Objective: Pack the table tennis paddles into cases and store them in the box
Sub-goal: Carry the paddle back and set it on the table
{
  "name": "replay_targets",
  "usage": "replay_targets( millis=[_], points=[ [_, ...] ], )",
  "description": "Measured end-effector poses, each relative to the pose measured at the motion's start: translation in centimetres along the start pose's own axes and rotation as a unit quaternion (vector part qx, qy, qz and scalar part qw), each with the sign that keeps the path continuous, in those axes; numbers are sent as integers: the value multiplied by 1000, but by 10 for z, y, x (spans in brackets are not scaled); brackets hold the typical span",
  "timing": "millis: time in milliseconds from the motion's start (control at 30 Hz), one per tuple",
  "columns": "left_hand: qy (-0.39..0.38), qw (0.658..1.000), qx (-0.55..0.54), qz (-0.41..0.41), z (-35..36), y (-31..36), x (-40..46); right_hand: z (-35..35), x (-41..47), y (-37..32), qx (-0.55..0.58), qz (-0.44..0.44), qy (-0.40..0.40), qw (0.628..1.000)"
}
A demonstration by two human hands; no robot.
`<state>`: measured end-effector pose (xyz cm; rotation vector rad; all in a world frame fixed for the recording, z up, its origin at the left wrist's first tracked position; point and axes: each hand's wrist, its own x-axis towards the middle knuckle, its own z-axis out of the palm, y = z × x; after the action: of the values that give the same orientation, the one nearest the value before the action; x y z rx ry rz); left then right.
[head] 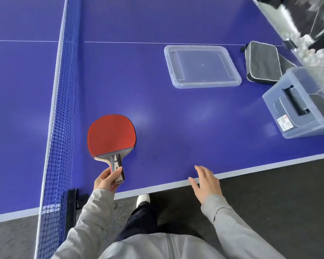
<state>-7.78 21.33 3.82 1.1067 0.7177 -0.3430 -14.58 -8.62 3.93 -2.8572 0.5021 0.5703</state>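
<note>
A red-faced table tennis paddle (110,134) is held just above the blue table near the net, its handle gripped by my left hand (106,179). My right hand (206,183) hovers open over the table's near edge, fingers apart, holding nothing. A black-and-grey paddle case (262,61) lies flat at the far right. A clear plastic storage box (305,103) stands at the right edge with a dark case-like shape inside. Its clear lid (202,66) lies flat on the table to the left of the case.
The blue net (64,109) runs along the left, clamped by a black post (72,202) at the near edge. The blue table (176,128) ends in a white edge line in front of me. Dark floor and my shoe lie below. Blurred white objects sit beyond the far right corner.
</note>
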Motion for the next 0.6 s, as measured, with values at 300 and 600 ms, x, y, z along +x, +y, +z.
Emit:
replay_targets(
  millis=[300, 600],
  points=[
    [-1, 998, 46, 39, -11, 21, 28, -18, 54, -45, -10, -60, -6, 998],
    [44, 995, 85, 15, -20, 24, 36, -17, 83, -62, -52, -117, -33, 991]
  ],
)
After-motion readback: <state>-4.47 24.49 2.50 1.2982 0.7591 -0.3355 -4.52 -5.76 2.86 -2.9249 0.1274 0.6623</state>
